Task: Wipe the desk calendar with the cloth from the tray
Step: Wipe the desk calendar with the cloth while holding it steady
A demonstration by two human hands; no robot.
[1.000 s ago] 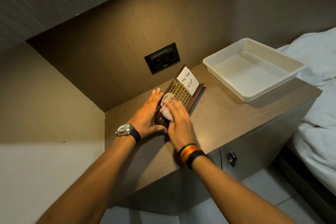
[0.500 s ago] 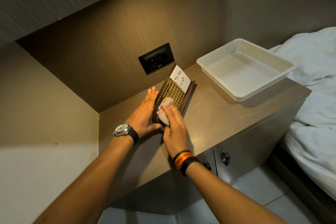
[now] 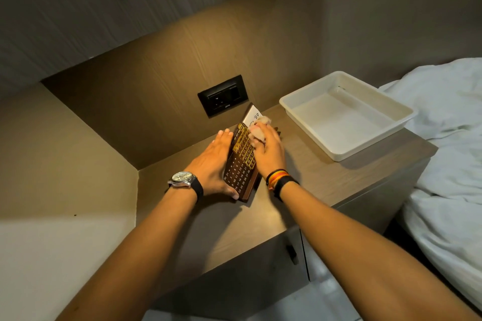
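Brown wooden bedside counter (image 3: 326,177) carried the dark brown desk calendar (image 3: 241,164), lying flat. Right hand (image 3: 268,148), clutching the crumpled pale cloth (image 3: 258,130), had moved from near end to far end. Left hand (image 3: 211,164) stayed flat against its left edge. White plastic tray (image 3: 347,114) well apart.

Both forearms extended forward. Left hand (image 3: 212,164) flat, fingers straight and together, thumb curled at near edge, watch on wrist. Right hand (image 3: 268,150) further out, palm down, fingers bunched closed, bands on wrist.
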